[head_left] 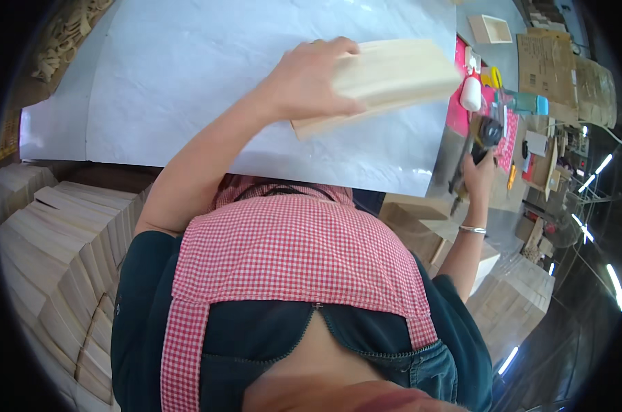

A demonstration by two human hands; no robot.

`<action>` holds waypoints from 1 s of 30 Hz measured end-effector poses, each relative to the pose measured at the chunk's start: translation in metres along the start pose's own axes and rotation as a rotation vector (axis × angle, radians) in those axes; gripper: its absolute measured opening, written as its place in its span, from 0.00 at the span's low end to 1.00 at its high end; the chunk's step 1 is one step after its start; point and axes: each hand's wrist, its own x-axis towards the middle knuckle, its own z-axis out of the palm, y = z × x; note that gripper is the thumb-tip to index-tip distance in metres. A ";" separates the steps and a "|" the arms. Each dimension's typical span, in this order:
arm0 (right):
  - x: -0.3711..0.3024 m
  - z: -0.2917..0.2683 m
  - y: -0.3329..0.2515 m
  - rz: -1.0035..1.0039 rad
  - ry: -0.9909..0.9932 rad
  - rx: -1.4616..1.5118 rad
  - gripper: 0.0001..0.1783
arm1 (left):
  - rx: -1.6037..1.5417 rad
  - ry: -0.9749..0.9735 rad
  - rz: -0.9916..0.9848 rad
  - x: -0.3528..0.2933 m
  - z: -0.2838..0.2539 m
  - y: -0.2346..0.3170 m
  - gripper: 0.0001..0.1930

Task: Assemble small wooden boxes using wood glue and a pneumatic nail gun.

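Observation:
My left hand (318, 79) is wrapped over the left end of a pale wooden box (400, 75), thumb on the near side and fingers on the far side. The box is tilted and slightly blurred above the white-covered table (208, 89); its underside is hidden. Off to the right, my right hand (479, 175) is closed around the handle of a dark nail gun (486, 134) with a round black cap. The tool is partly smeared, and its exact type is hard to make out. It is apart from the box, beside the table's right edge.
A white bottle with a red part (471, 93) and a turquoise container (528, 103) stand on the right side surface. Farther back are a small open wooden box (489, 29) and cardboard cartons (548, 65). Stacked boards (57, 240) fill the lower left.

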 end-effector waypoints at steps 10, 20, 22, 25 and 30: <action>-0.009 0.048 0.125 0.195 0.088 -0.354 0.32 | -0.494 0.280 -0.493 -0.068 -0.042 -0.047 0.23; -0.013 0.064 -0.006 -0.234 0.137 0.282 0.23 | 0.007 0.381 -0.423 -0.080 -0.002 -0.030 0.23; -0.030 0.103 -0.066 -0.159 -0.247 0.667 0.23 | -0.021 0.430 -0.435 -0.079 -0.003 -0.024 0.23; -0.089 0.124 -0.173 -0.267 -0.626 0.844 0.29 | -0.013 0.450 -0.367 -0.098 0.009 -0.025 0.24; -0.101 0.126 -0.189 -0.571 -0.549 1.095 0.31 | -0.170 0.549 -0.036 -0.120 0.020 0.017 0.33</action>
